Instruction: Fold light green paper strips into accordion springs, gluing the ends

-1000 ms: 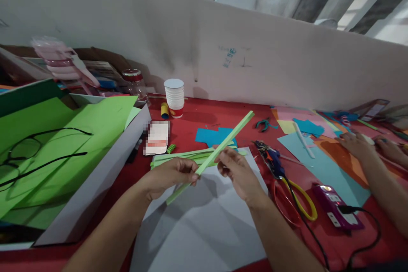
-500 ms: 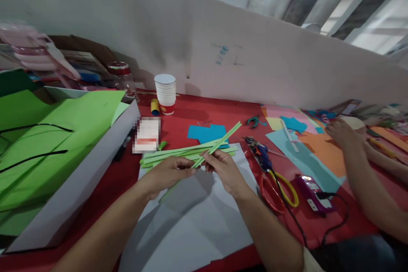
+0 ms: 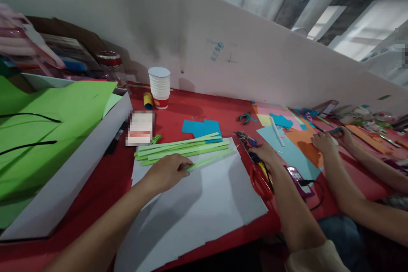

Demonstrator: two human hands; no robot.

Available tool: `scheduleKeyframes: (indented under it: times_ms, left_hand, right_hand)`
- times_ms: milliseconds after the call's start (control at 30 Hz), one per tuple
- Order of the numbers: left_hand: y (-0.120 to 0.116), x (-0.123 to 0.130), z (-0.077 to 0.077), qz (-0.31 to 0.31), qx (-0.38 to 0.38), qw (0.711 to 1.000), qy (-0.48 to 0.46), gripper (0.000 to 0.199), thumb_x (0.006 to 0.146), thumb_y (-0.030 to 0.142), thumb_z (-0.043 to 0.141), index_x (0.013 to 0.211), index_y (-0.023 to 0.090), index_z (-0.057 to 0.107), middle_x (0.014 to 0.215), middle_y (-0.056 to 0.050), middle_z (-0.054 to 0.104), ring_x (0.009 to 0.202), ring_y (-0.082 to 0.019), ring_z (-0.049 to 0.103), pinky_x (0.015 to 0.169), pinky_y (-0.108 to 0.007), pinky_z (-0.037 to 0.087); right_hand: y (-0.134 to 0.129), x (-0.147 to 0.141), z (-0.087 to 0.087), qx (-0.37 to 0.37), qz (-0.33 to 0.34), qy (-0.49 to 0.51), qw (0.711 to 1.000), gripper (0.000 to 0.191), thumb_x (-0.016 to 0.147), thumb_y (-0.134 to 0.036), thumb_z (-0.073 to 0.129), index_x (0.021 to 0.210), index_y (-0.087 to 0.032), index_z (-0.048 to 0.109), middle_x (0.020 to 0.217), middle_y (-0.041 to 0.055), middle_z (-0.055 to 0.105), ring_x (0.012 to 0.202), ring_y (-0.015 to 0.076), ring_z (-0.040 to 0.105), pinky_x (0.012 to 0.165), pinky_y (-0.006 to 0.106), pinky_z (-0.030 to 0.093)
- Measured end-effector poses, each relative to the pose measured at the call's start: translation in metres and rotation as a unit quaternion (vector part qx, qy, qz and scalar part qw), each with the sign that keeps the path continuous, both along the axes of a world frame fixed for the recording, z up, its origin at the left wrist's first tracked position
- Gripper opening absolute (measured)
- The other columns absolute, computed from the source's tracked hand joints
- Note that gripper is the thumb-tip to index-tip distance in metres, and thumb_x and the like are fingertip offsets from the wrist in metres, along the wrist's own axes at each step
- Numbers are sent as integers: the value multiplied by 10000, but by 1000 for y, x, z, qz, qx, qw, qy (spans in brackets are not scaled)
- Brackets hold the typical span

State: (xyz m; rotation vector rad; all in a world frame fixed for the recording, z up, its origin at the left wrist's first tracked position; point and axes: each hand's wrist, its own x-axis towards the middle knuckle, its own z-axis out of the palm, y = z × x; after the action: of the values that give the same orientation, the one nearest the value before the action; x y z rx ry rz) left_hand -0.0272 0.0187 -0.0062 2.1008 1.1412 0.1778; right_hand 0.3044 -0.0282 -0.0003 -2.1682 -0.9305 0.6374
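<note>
A thin light-green paper strip [image 3: 208, 161] is pinched in my left hand [image 3: 170, 174], its free end pointing up and right over white sheets [image 3: 204, 204]. Just behind it lies a loose bundle of similar green strips [image 3: 178, 149]. My right hand [image 3: 266, 156] is at the tools on the right, fingers bent around a blue corded tool [image 3: 253, 142] that looks like a glue gun; the palm side is hidden. Beneath that hand are scissors [image 3: 259, 182] with red and yellow handles, partly covered by it.
Blue paper [image 3: 204, 128], small pliers [image 3: 244, 118] and stacked paper cups [image 3: 160, 87] stand or lie behind. A box [image 3: 95, 153] with green sheets is at left. To the right are a purple device [image 3: 299, 182] with a cable, coloured paper [image 3: 290, 157] and another person's hands [image 3: 325, 141].
My right hand has let go of the green strip and moved right to the blue corded tool. My left hand keeps the strip, now lower. The view has shifted slightly right.
</note>
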Motion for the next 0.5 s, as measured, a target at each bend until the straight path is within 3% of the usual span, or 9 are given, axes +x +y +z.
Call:
scheduleKeyframes:
  times_ms: [167, 267, 367, 500]
  left_hand:
    - [-3, 2, -2, -6, 43, 999, 7, 302, 721, 251, 549, 990, 257, 687, 913, -34, 652, 814, -191, 596, 696, -278, 422]
    - [-5, 4, -1, 6, 60, 998, 17, 279, 721, 254, 555, 968, 242, 684, 900, -39, 654, 809, -196, 599, 681, -282, 422]
    - [-7, 7, 1, 19, 55, 998, 18, 260, 726, 222, 528, 932, 246, 685, 873, -26, 670, 783, -187, 605, 642, -274, 415]
    - [-7, 9, 2, 26, 45, 999, 10, 247, 722, 204, 508, 888, 244, 686, 850, -16, 687, 763, -178, 612, 638, -265, 415]
  right_hand:
    - [-7, -13, 12, 50, -40, 106, 992, 128, 591, -215, 623, 613, -195, 499, 396, -67, 454, 371, 107, 447, 375, 216, 345]
    - [-24, -26, 23, 97, -43, 151, 983, 178, 601, -255, 668, 672, -197, 515, 525, -45, 563, 476, 106, 530, 426, 196, 401]
    - [-46, -47, 33, 154, 16, 262, 953, 294, 615, -285, 730, 854, -189, 589, 842, 36, 690, 702, 149, 635, 583, 228, 490]
    - [-70, -78, 35, 139, 94, 220, 961, 381, 614, -304, 751, 939, -180, 596, 928, 57, 684, 665, 137, 619, 522, 217, 445]
